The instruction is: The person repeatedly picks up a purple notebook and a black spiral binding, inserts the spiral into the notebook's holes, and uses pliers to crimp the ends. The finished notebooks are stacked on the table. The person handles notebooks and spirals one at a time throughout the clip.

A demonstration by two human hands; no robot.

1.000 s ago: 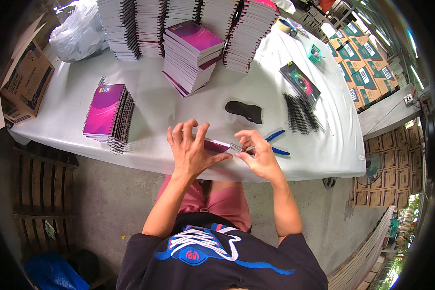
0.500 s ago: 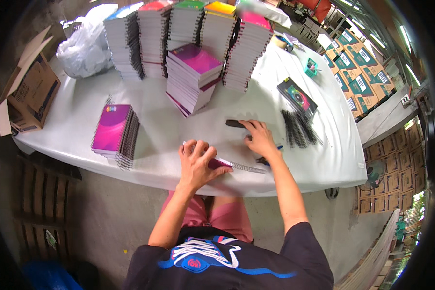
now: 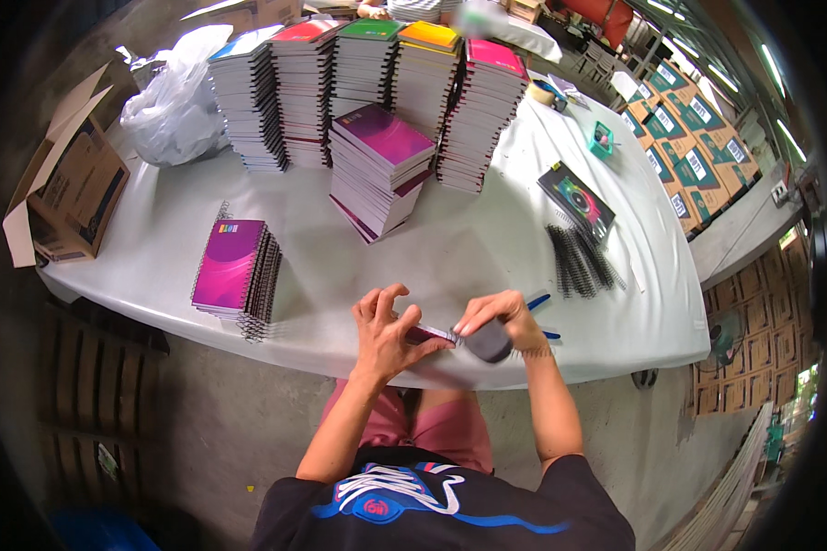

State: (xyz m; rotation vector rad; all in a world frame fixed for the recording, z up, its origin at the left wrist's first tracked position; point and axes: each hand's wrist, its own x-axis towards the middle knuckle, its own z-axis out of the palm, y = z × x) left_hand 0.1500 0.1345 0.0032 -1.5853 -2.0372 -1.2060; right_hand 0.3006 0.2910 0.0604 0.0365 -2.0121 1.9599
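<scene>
My left hand (image 3: 384,338) is closed around a purple notebook (image 3: 426,332), held up on edge near the table's front, most of it hidden by the fingers. From the notebook's edge a wire coil (image 3: 535,352) runs right, passing behind my right hand (image 3: 507,319). That hand is closed on a dark, flat, round-ended tool (image 3: 489,342), slightly blurred, whose exact kind I cannot make out. It is at the right end of the notebook, by the coil. Just right of the hand, blue-handled pliers (image 3: 540,301) lie partly covered.
A spiral notebook stack (image 3: 228,264) stands left; unbound purple books (image 3: 384,136) sit mid-table. Behind rise tall notebook stacks (image 3: 482,115). Black coils (image 3: 583,261) and a dark cover (image 3: 576,197) lie right. An open carton (image 3: 81,197) and plastic bag (image 3: 173,115) are far left.
My right hand has picked up the dark tool from the table and brought it down and toward me, beside the notebook's edge. My left hand stays on the notebook. The view has shifted slightly.
</scene>
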